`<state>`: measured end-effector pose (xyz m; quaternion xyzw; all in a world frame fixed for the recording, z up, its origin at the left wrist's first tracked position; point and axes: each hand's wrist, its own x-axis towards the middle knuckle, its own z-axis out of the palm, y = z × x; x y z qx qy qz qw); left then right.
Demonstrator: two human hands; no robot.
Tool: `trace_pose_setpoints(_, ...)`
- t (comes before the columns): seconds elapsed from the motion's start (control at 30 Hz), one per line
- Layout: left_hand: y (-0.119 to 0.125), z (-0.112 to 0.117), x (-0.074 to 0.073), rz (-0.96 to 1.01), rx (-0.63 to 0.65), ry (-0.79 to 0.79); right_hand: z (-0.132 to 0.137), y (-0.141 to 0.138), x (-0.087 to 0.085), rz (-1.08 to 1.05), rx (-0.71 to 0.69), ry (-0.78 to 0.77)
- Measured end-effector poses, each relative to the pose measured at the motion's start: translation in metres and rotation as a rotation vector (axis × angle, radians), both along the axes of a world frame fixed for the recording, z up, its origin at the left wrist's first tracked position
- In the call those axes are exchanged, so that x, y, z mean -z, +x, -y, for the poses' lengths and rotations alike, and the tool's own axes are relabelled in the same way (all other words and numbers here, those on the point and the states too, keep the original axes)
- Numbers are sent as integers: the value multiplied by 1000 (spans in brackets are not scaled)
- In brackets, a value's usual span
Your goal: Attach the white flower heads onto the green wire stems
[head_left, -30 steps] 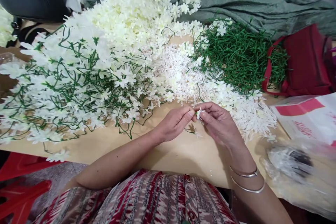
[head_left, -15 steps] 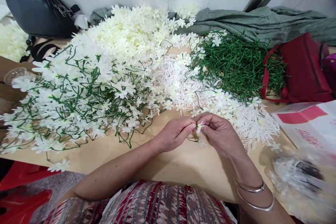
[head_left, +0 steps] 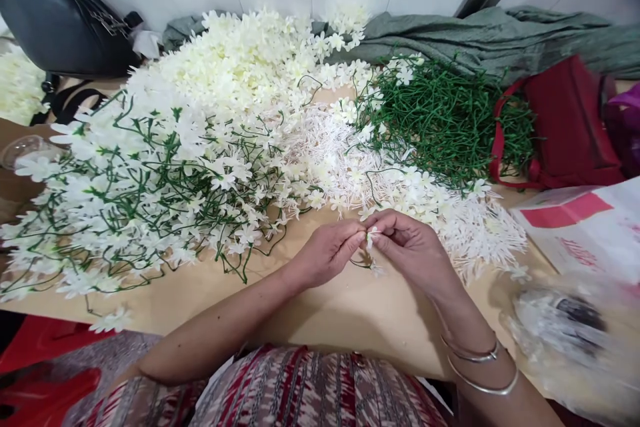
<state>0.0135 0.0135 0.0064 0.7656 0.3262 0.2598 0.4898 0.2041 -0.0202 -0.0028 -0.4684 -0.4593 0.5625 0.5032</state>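
My left hand (head_left: 331,250) and my right hand (head_left: 407,243) meet over the table's front part, fingertips pinched together. Between them is a small artificial flower (head_left: 371,237), white with a bit of green; a green stem curls out beneath the fingers. The left thumb and forefinger grip its green stem end. On the white part, my right thumb and forefinger are closed, hiding some of it. Just beyond the hands lies a heap of thin white flower pieces (head_left: 325,147). To the left spreads a pile of white flowers on green stems (head_left: 165,180).
Loose cream petals (head_left: 240,60) are heaped at the back, with bare green stems (head_left: 445,120) right of them. A black bag (head_left: 65,27) stands back left, a red bag (head_left: 570,127) at right. Near the right edge lie a printed paper bag (head_left: 590,227) and clear plastic (head_left: 555,340).
The view has shifted slightly, so everything sits a little further left. Both hands stay together on the flower, and the right fingers now cover more of its white part.
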Motion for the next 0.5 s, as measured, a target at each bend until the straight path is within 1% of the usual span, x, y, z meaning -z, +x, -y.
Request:
trace_pose_setpoints(0.07,2,1,0,-14,-18,14,0,-2,-1,17,4,26)
trace_pose_setpoints(0.13,4,3,-6,-10,-35,21,0,-1,-4,30,-2,47)
trace_pose_setpoints(0.2,2,4,-21,7,-65,98,1,1,-9,50,23,78)
trace_pose_setpoints(0.23,-2,4,-31,14,-96,188,1,3,-12,64,67,102)
trace_pose_setpoints(0.27,-9,2,-44,13,-143,323,2,6,-14,80,133,131)
trace_pose_setpoints(0.33,-30,-4,-73,-5,-346,720,3,13,-19,118,296,189)
trace_pose_setpoints(0.4,-60,-11,-100,-8,-641,1124,3,19,-22,163,428,234)
trace_pose_setpoints(0.43,-76,-13,-111,-55,-777,1235,3,21,-23,189,466,249)
trace_pose_setpoints(0.47,-92,-14,-120,-105,-869,1288,2,23,-22,213,484,260)
trace_pose_setpoints(0.5,-106,-15,-127,-177,-937,1214,2,24,-22,234,489,267)
